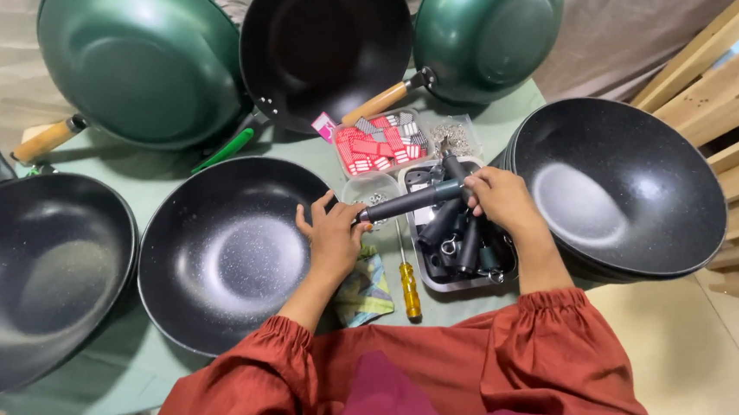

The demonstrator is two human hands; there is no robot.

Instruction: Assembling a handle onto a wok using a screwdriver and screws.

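A black speckled wok (227,254) lies on the green cloth in front of me. My left hand (330,235) rests on its right rim. My right hand (502,199) grips the far end of a dark wok handle (409,202), whose near end meets the rim by my left hand. Below the right hand is a metal tray (440,282) holding several more dark handles (458,235).
A yellow-handled screwdriver (409,286) and a folded cloth (365,290) lie by the wok. A clear box of red and grey tags (380,143) and a bag of screws (454,135) sit behind. A stack of black woks (622,186) stands right, green woks (137,53) behind.
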